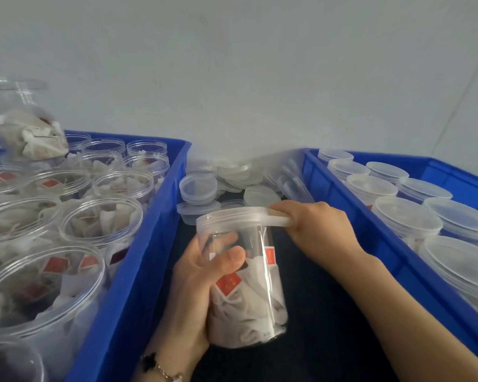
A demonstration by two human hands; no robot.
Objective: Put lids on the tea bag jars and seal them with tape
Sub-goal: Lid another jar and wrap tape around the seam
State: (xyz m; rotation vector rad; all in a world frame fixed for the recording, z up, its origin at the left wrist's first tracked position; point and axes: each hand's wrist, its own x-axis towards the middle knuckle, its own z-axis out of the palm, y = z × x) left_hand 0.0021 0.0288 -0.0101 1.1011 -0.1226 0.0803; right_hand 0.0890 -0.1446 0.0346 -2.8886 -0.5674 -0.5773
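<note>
Jar in hand: left hand (202, 274) grips jar (246, 288); right hand (318, 227) pinches its lid (240, 216).
Done: lidded jars (406, 216), right crate.
Left: open jars (100, 219), left crate; taping unseen.

**Dark work surface between two blue crates**

A dark tabletop (315, 312) carries a blue crate (138, 244) of open jars on the left and another blue crate (384, 244) of lidded jars on the right. Between them, at the far end, loose clear lids (202, 186) lie heaped.
</note>
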